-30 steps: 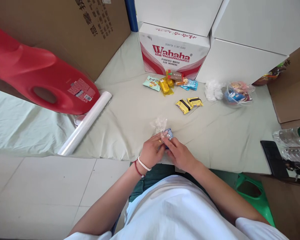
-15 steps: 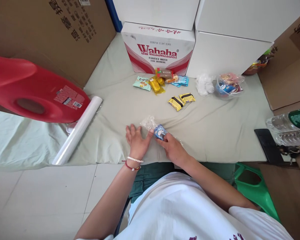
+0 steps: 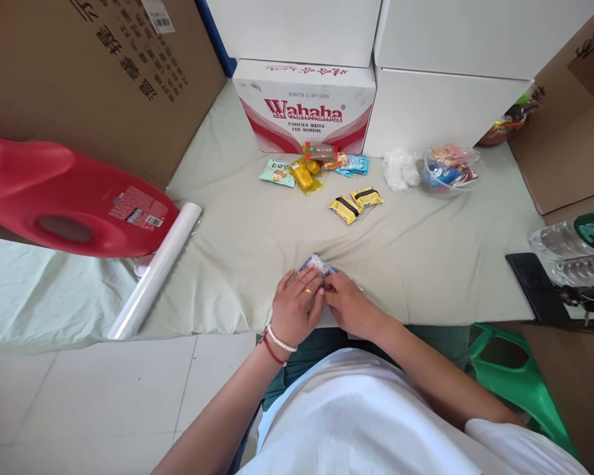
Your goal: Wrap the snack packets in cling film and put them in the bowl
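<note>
A small blue snack packet (image 3: 332, 269) lies on the cloth near the table's front edge, mostly covered by crumpled clear plastic film (image 3: 317, 264) and my fingers. My left hand (image 3: 297, 302) rests over it with the fingers stretched out, pressing the film down onto the packet. At the packet's right side, my right hand (image 3: 351, 303) is closed in a pinch on its near edge; the fingertips are partly hidden. Farther back lie two yellow snack packets (image 3: 345, 209), side by side.
A red jug (image 3: 94, 204) and a roll of clear film (image 3: 156, 270) stand and lie at left. Assorted snacks (image 3: 307, 175) lie before the Wahaba-style water carton (image 3: 307, 109). Right are plastic balls (image 3: 400, 170), a tub (image 3: 450, 171), a phone (image 3: 537, 287) and bottles (image 3: 569, 237).
My left hand has moved right, from beside the film onto the packet, folding the film over it. My right hand stays at the packet's right side. The view has shifted slightly.
</note>
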Available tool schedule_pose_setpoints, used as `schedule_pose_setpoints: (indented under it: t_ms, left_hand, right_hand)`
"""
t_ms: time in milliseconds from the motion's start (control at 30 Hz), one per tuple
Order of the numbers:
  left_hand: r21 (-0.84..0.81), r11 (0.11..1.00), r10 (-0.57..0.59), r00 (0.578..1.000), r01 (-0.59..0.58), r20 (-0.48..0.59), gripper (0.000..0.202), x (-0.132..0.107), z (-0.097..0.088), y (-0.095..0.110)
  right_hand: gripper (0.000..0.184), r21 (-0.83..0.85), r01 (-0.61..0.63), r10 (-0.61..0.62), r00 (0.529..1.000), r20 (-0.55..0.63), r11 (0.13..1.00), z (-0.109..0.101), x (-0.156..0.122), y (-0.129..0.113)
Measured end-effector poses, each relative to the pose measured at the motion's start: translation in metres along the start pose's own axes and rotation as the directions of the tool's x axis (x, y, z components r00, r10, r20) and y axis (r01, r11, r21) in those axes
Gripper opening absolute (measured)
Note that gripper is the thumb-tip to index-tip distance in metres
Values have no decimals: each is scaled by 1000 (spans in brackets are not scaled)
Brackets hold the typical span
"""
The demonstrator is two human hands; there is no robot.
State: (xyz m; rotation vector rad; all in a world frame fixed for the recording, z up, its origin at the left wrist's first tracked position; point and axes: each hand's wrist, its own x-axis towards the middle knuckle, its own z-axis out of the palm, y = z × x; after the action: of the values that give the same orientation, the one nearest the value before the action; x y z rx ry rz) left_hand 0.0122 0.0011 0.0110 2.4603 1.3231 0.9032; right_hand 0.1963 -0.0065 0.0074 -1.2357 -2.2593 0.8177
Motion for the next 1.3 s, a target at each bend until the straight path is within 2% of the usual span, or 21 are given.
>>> schedule_pose_setpoints:
  t_ms: [67,133,167,233,267,300,400,500,600,700,767,833,933,1033,1100,1200,1300]
  left_hand:
    - [82,996,47,999,-47,8,40,-10,1,1]
    - [135,989,66,998,-66,8,50,-18,5,1]
    - [151,986,68,998,-68,6,53,-20,8,2]
    - [159,986,58,998,-57,-2,59,-22,13,4]
    - [154,987,48,999,-46,-8,61,-22,15,4]
    - [146,989,35,999,-33,-14,63,-22,17,4]
    - [124,992,15,1000,-13,-13,64,-23,19,5]
    - [149,989,13,1000,-10,-18,62,-26,19,6]
    - [223,974,-22,999,31,-42,55,-29,21,10]
    - [256,966,-34,999,39,-23,46,-28,22,12]
    - [223,975,-8,1000,6,9,39,-26,20,12]
    - [147,989,31,999,-34,25,33,-27,15,11]
    - [-4,998,61,998,-61,-1,33,-40,5,4]
    - [-42,997,55,992,-60,-110,36,-61,-4,-10]
    - [-33,999,14,990,-19,-141,37,-71,-9,-21]
    - [24,997,-72,975,78,-208,33,-70,-16,-36]
    - [104,988,-76,956,110,-284,27,-58,-22,-47]
  right_hand:
    - [33,138,16,-15,1000,-2,990,-16,-12,4]
    - [35,194,-103,127,985,-115,975,-30,-20,10]
    - [34,166,-202,233,952,-200,965,-35,-23,13]
    - [35,43,-399,389,856,-342,916,-37,-25,18]
    - [39,-25,-462,422,830,-364,886,-36,-26,20]
    - [39,-82,-492,436,828,-354,867,-34,-27,20]
    - [17,-124,-455,408,868,-285,882,-30,-29,13]
    - [12,-18,-424,404,875,-267,906,-37,-20,-2]
    - [10,16,-380,374,900,-223,925,-43,11,-16]
    - [18,-110,-342,323,933,-160,933,-37,54,-25]
    - [25,-214,-360,349,933,-87,908,-27,78,-30]
    - [25,-274,-360,366,930,-32,892,-17,91,-35]
    - [15,-303,-293,295,955,-41,907,-5,88,-44]
    - [47,-393,-217,206,976,-70,894,4,75,-48]
    - [55,-459,-198,183,980,-78,866,9,70,-47]
    - [44,-500,-189,170,982,-85,845,13,68,-42]
    - [30,-456,-201,155,979,-136,867,8,62,-35]
